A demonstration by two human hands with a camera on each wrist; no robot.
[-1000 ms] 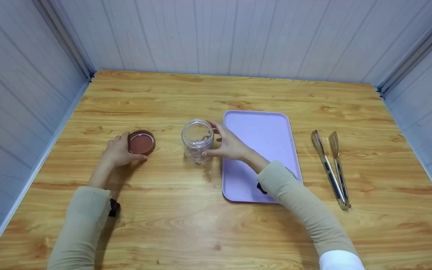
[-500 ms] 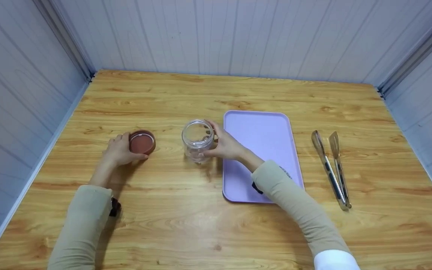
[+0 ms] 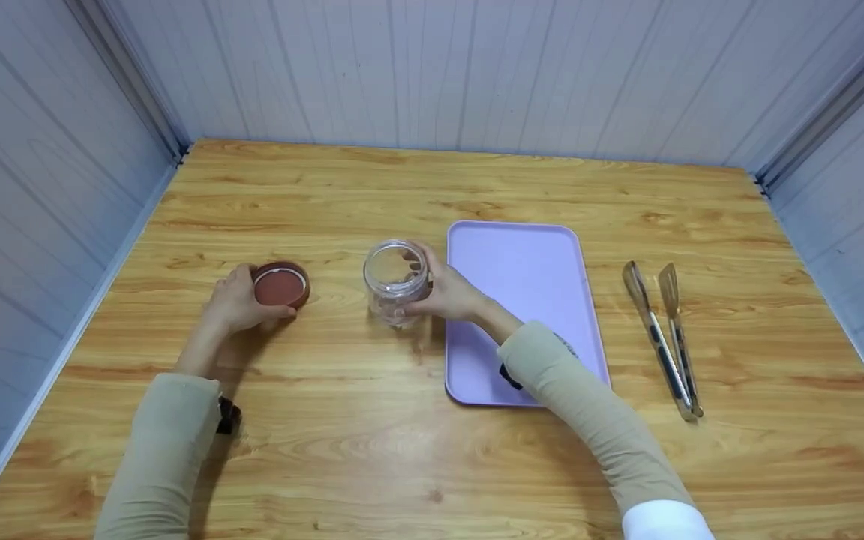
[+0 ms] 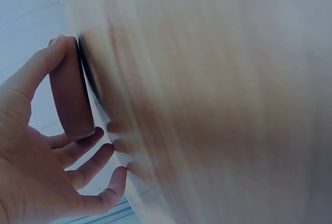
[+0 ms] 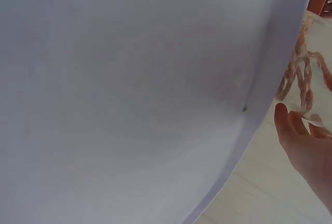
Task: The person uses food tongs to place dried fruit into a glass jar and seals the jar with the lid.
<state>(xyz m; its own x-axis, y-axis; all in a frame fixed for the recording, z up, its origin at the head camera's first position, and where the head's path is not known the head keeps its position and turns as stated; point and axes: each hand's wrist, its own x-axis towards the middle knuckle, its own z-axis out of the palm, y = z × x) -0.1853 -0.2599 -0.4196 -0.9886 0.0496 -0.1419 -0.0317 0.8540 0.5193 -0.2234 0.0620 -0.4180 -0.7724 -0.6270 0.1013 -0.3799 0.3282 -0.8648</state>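
A round reddish-brown lid (image 3: pixel 280 289) lies inner side up on the left of the table, a pale ring showing inside its rim. My left hand (image 3: pixel 234 302) holds it from the left, thumb and fingers spread along opposite edges; the left wrist view shows the lid's side wall (image 4: pixel 71 97) between them. Near the table's middle stands a clear jar (image 3: pixel 389 304), upright, its mouth uncovered. From its right side my right hand (image 3: pixel 450 291) grips it, thumb in front and fingers behind. Those fingers appear distorted through the jar wall (image 5: pixel 317 60) in the right wrist view.
A light purple tray (image 3: pixel 514 259) lies right of the jar, beneath my right forearm. Farther right are metal tongs (image 3: pixel 668 345) with dark grips, their ends pointing away from me. White panel walls (image 3: pixel 432 75) close off the back and both sides of the wooden table (image 3: pixel 372 465).
My right forearm has shifted slightly left and its hand sits closer around the jar. The lid and left hand have moved only a touch; the jar stays in place.
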